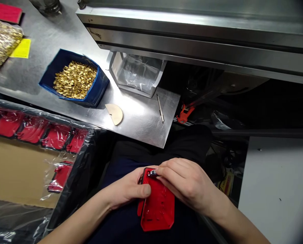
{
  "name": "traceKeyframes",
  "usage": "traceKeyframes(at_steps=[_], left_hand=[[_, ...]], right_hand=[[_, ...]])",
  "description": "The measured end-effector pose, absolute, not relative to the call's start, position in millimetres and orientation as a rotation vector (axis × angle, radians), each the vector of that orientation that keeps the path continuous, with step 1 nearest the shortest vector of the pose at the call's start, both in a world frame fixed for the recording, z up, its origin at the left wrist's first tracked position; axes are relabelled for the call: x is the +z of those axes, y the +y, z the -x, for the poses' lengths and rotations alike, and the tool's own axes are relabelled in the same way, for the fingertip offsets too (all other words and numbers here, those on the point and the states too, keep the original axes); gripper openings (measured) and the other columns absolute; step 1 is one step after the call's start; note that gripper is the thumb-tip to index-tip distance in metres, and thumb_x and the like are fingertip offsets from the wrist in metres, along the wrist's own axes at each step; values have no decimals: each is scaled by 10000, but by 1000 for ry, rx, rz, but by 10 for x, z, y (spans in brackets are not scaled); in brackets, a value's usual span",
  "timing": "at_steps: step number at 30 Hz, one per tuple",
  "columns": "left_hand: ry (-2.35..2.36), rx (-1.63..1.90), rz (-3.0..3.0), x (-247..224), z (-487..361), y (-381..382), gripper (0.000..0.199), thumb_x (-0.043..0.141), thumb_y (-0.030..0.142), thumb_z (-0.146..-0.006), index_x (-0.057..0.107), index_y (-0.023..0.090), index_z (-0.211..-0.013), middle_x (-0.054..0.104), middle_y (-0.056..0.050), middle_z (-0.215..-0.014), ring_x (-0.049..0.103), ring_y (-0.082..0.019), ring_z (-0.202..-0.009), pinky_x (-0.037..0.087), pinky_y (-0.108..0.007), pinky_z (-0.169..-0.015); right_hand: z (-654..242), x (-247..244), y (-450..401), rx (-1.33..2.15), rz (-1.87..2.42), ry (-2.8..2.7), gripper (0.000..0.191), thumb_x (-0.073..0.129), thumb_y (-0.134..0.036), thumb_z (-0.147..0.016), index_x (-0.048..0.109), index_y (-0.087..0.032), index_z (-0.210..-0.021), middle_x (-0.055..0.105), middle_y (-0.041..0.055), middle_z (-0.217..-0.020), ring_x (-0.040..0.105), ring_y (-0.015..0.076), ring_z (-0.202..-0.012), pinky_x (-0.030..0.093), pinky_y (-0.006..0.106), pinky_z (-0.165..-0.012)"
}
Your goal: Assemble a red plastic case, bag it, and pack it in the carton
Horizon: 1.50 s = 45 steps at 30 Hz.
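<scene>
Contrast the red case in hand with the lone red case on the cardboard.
The held case is bare; the lone case sits in clear plastic. The left hand grips the held case over the lap; the lone case lies on cardboard. Both are red with black edging.

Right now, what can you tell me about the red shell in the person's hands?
The red shell looks like moulded plastic: a shallow, roughly rectangular casing with clipped lower corners, black edging on its left, and small dark marks inside. Its hollow side faces the camera, above the person's lap. The left hand grips its left edge, thumb over the rim; the right hand, hiding its upper right, holds a small shiny piece at its upper-left corner.
</scene>
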<state>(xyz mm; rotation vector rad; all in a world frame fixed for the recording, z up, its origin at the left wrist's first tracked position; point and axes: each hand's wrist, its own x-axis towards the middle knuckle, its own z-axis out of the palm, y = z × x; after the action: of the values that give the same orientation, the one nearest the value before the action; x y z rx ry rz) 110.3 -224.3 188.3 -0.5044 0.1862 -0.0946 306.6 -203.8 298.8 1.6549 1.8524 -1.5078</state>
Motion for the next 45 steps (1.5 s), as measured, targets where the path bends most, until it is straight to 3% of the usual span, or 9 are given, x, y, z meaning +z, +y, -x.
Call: traceKeyframes(at_steps=[17,25,29,32,35,39,42,45], left_hand=[[194,-83,516,1882,-1123,-2227,753,876,559,-731,635,158,-1321,714,-115,-1130,681,-235,-1038,511,-276,-895],[171,-89,523,1864,-1123,-2249,793,873,577,-726,614,168,-1354,720,-112,-1143,685,-238,-1039,506,-281,-899],[162,-97,502,1862,-1093,-2256,814,863,586,-735,602,168,-1384,732,-112,-1148,689,-200,-978,513,-271,-878],[185,-132,506,1875,-1055,-2270,941,875,617,-699,528,194,-1465,704,-151,-1285,676,-283,-1152,502,-357,-994],[216,-141,486,1898,-1016,-2271,1016,879,631,-683,461,221,-1513,640,-185,-1408,593,-376,-1316,447,-477,-1098],[274,-107,432,1958,-973,-2193,993,858,627,-721,410,267,-1531,640,-127,-1346,621,-306,-1244,466,-414,-1054],[329,-82,319,2035,-944,-2082,960,775,656,-799,311,318,-1568,632,-73,-1239,627,-241,-1148,472,-365,-999],[365,-92,153,2103,-916,-1987,885,669,692,-868,278,319,-1569,614,-70,-1203,607,-232,-1110,470,-372,-980]], right_hand=[[-3021,2998,-2038,-1383,-1647,1995,114,583,-96,-1012,694,-112,-1028,740,82,-983,688,203,-931,543,346,-829],[-3073,3001,-2012,-1442,-1592,2005,125,589,-96,-1003,707,-92,-1044,709,71,-864,667,202,-798,548,358,-737],[-3190,2958,-1992,-1587,-1831,1934,139,654,-124,-983,688,-109,-1117,750,72,-987,703,173,-905,566,297,-812],[-3268,2738,-2027,-1486,-2210,1725,132,704,-153,-958,687,-170,-1087,745,26,-977,694,130,-876,553,251,-818],[-3254,2305,-2091,-1360,-2349,1520,108,698,-186,-955,679,-197,-1060,712,19,-977,672,145,-879,537,264,-817],[-3102,1583,-2132,-1062,-2133,1531,150,681,-294,-968,688,-213,-1094,677,73,-1121,617,251,-1073,482,381,-975],[-2990,1172,-2124,-946,-1998,1490,198,670,-343,-974,683,-197,-1108,671,107,-1100,589,304,-1082,463,437,-969],[-2971,1094,-2124,-942,-1995,1463,291,703,-363,-954,657,-173,-1168,657,133,-1119,583,325,-1087,468,449,-949]])
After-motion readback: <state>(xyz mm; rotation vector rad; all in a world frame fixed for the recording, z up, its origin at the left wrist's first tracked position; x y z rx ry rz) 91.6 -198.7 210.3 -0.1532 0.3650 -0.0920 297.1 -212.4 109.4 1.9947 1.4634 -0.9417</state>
